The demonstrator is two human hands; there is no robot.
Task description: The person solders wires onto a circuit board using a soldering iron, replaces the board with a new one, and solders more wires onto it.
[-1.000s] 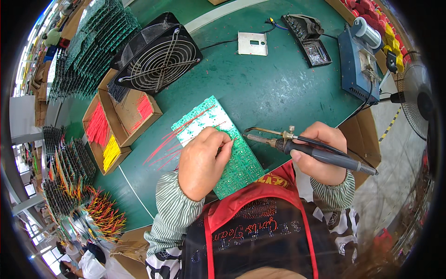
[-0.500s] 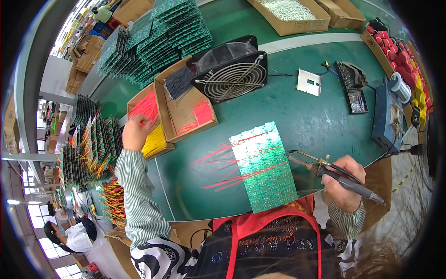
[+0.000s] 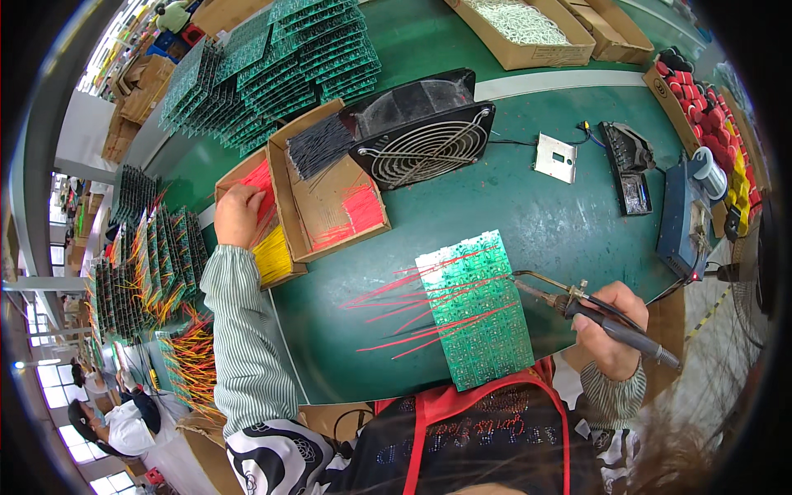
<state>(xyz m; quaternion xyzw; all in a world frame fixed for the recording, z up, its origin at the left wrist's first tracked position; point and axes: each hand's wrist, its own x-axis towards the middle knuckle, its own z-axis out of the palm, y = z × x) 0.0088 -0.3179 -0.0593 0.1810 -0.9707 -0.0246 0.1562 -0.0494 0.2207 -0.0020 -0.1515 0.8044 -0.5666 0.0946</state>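
Note:
My left hand (image 3: 237,218) is down at the cardboard box of wires, its fingers pinched together on the red wires (image 3: 259,183); how many it grips is hidden. A soldering iron (image 3: 610,323) is in my right hand (image 3: 612,318), with a thin bent metal tube running along it. Its tip points left, close to the right edge of a green circuit board panel (image 3: 480,330). That panel lies tilted on the bench near its front edge. Several red wires (image 3: 388,289) lie across it in rows and stick out to the left.
Yellow wires (image 3: 271,257) share the left box; a second box (image 3: 334,216) holds black and red wires. Behind stands a black fan (image 3: 425,136). Stacked boards (image 3: 289,66) fill the back left. On the right are a blue soldering station (image 3: 681,219), solder spool (image 3: 708,172) and black iron stand (image 3: 631,177).
My left hand has moved slightly up and left among the red wires, and its fingers are drawn in closer. The right hand with the soldering iron stays nearly still; the whole view has shifted a little.

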